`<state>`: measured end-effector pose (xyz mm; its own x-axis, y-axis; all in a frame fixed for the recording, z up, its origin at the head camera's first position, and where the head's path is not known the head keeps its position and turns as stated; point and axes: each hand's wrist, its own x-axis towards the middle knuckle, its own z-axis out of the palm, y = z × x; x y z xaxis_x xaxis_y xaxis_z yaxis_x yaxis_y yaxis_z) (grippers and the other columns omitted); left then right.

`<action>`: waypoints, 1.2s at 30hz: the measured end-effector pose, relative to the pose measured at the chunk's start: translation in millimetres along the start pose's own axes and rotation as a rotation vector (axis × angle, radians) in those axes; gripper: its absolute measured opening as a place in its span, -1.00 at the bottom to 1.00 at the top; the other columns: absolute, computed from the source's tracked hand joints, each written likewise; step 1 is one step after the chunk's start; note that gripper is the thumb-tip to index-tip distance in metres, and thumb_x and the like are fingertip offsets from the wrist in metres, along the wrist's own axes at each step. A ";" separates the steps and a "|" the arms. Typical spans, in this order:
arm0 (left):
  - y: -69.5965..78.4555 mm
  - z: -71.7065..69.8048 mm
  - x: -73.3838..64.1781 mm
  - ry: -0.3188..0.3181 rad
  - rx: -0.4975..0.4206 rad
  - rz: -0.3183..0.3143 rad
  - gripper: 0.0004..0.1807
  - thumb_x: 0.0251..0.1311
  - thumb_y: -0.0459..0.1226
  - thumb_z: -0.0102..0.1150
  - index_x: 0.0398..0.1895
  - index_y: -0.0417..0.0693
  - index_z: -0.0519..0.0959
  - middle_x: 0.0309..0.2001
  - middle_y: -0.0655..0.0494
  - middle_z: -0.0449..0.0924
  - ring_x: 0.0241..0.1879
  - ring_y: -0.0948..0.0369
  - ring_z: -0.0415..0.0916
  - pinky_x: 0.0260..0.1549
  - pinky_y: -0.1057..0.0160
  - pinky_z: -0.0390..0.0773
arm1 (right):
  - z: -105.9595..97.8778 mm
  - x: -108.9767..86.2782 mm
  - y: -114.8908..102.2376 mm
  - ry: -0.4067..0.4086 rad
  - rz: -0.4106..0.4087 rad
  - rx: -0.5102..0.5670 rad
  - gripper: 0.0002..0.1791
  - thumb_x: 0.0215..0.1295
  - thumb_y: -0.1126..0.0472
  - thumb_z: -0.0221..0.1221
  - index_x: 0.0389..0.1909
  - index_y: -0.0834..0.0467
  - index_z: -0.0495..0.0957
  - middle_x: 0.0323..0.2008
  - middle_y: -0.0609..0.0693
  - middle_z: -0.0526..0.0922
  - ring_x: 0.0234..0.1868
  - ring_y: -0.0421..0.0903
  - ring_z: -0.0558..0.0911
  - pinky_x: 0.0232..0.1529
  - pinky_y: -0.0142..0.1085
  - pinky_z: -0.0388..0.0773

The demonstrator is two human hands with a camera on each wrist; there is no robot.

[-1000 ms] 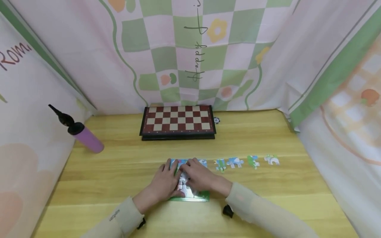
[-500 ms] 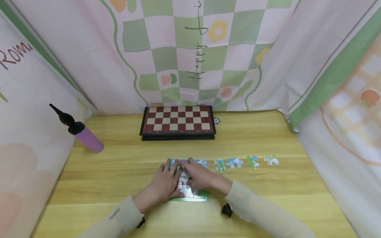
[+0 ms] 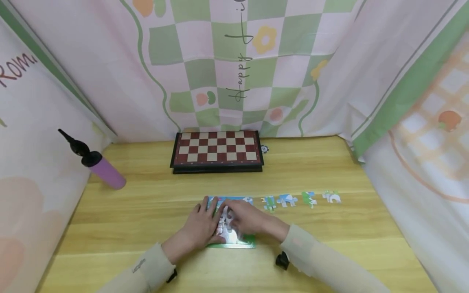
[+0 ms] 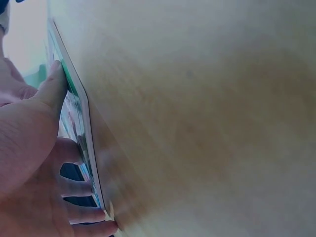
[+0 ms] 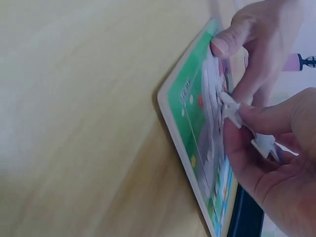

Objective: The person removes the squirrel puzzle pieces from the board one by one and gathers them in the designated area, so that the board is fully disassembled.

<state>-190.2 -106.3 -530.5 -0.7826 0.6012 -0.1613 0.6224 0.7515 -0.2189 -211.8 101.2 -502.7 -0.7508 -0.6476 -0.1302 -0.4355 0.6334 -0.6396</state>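
A jigsaw puzzle board (image 3: pixel 238 245) with a green lower border lies flat on the table. My left hand (image 3: pixel 199 224) rests on its left side, fingers spread and thumb across the lower part; in the left wrist view, the thumb (image 4: pixel 55 86) lies on the board's edge. Above the board, my right hand (image 3: pixel 249 215) pinches a puzzle piece (image 5: pixel 231 109) between thumb and fingers. That piece is tilted over the pale picture in the right wrist view, partly hidden by the fingers. Both hands cover much of the board's upper middle.
Several loose puzzle pieces (image 3: pixel 287 200) lie in a row right of the board. Behind stands a folded chessboard case (image 3: pixel 217 151), with a small gear-shaped item (image 3: pixel 264 149) beside it. A purple hand pump (image 3: pixel 107 173) is at the left. Curtains (image 3: pixel 234 73) surround the table.
My right fingers have shifted slightly left and curled in more over the board. My left hand keeps its place on the board. The head view has shifted slightly.
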 end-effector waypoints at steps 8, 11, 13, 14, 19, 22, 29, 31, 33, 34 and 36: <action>-0.9 -1.7 0.0 0.008 -0.011 0.004 0.11 0.20 0.55 -0.12 0.61 0.00 0.24 0.63 -0.19 0.14 0.56 -0.25 0.23 0.40 -0.09 0.54 | -22.4 -15.5 13.0 0.185 0.057 0.096 -0.42 0.26 0.35 0.35 0.29 0.20 0.42 0.04 0.07 0.77 0.02 0.01 0.75 0.08 -0.16 0.75; -2.4 -3.0 0.6 0.014 -0.007 -0.003 0.11 0.18 0.55 -0.08 0.60 0.00 0.26 0.63 -0.19 0.15 0.56 -0.25 0.23 0.40 -0.08 0.54 | -32.1 -23.9 22.0 0.229 0.072 0.084 -0.45 0.28 0.41 0.30 0.29 0.23 0.42 0.04 0.09 0.79 0.05 0.07 0.76 0.12 -0.10 0.75; -3.0 -3.5 0.4 0.012 -0.014 -0.007 0.11 0.18 0.54 -0.07 0.60 0.00 0.26 0.63 -0.19 0.14 0.56 -0.26 0.22 0.41 -0.08 0.53 | -37.3 -30.8 27.7 0.228 0.077 0.072 -0.42 0.29 0.44 0.26 0.33 0.25 0.40 0.05 0.13 0.78 0.05 0.09 0.76 0.12 -0.09 0.75; -3.1 -3.6 0.2 0.009 -0.022 -0.007 0.11 0.18 0.54 -0.07 0.60 -0.01 0.26 0.63 -0.20 0.14 0.56 -0.27 0.21 0.41 -0.08 0.53 | -39.4 -34.4 30.1 0.218 0.075 0.064 -0.40 0.28 0.46 0.26 0.35 0.27 0.38 0.05 0.15 0.77 0.04 0.10 0.76 0.11 -0.10 0.76; -1.5 -4.3 -2.0 0.009 -0.047 0.010 0.10 0.20 0.52 -0.06 0.59 -0.02 0.27 0.62 -0.20 0.15 0.54 -0.27 0.24 0.39 -0.10 0.55 | -42.5 -51.0 41.3 0.118 0.079 0.012 -0.27 0.18 0.48 0.32 0.41 0.28 0.36 0.01 0.14 0.73 0.00 0.01 0.72 0.03 -0.21 0.76; -0.4 -4.5 -3.0 0.014 -0.053 0.015 0.09 0.21 0.52 -0.06 0.59 -0.02 0.28 0.62 -0.21 0.15 0.54 -0.27 0.25 0.39 -0.10 0.55 | -42.0 -58.8 45.4 0.064 0.107 -0.028 -0.23 0.16 0.44 0.36 0.43 0.24 0.37 -0.10 0.02 0.68 -0.10 -0.12 0.64 -0.07 -0.29 0.70; -0.3 -2.8 -2.1 0.013 -0.069 0.005 0.10 0.19 0.52 -0.05 0.60 -0.02 0.26 0.63 -0.21 0.12 0.55 -0.29 0.21 0.41 -0.10 0.53 | -39.3 -72.5 50.0 -0.015 0.148 -0.088 -0.20 0.08 0.42 0.40 0.42 0.22 0.40 -0.26 -0.15 0.60 -0.26 -0.24 0.52 -0.14 -0.37 0.61; -0.6 -2.3 -1.7 0.012 -0.066 0.003 0.10 0.19 0.52 -0.05 0.60 -0.02 0.25 0.64 -0.21 0.12 0.55 -0.29 0.21 0.41 -0.10 0.52 | -38.7 -75.2 50.8 -0.018 0.150 -0.108 -0.19 0.06 0.41 0.41 0.40 0.23 0.41 -0.24 -0.14 0.62 -0.24 -0.24 0.55 -0.12 -0.33 0.63; -0.9 -2.1 -1.4 0.010 -0.066 0.003 0.10 0.19 0.52 -0.05 0.60 -0.01 0.25 0.64 -0.21 0.11 0.56 -0.29 0.21 0.42 -0.10 0.52 | -37.8 -77.1 52.1 -0.015 0.150 -0.133 -0.20 0.05 0.41 0.43 0.39 0.22 0.43 -0.21 -0.11 0.65 -0.21 -0.22 0.58 -0.09 -0.27 0.66; -0.9 -1.9 -1.2 0.010 -0.062 0.004 0.10 0.20 0.52 -0.06 0.60 -0.01 0.25 0.64 -0.21 0.11 0.56 -0.29 0.21 0.42 -0.10 0.52 | -37.3 -77.9 52.7 -0.013 0.147 -0.145 -0.21 0.05 0.40 0.43 0.38 0.21 0.44 -0.19 -0.09 0.67 -0.19 -0.20 0.59 -0.07 -0.23 0.68; -0.9 -1.9 -1.2 0.007 -0.060 0.006 0.10 0.20 0.52 -0.07 0.60 -0.01 0.25 0.64 -0.21 0.11 0.56 -0.28 0.21 0.42 -0.10 0.52 | -35.6 -79.6 53.8 -0.004 0.134 -0.174 -0.24 0.04 0.38 0.45 0.35 0.19 0.47 -0.14 -0.07 0.68 -0.14 -0.17 0.61 -0.02 -0.16 0.70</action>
<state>-189.8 -107.2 -528.2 -0.7789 0.6076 -0.1557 0.6268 0.7626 -0.1600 -193.2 201.9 -499.8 -0.8060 -0.5541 -0.2081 -0.4115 0.7773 -0.4759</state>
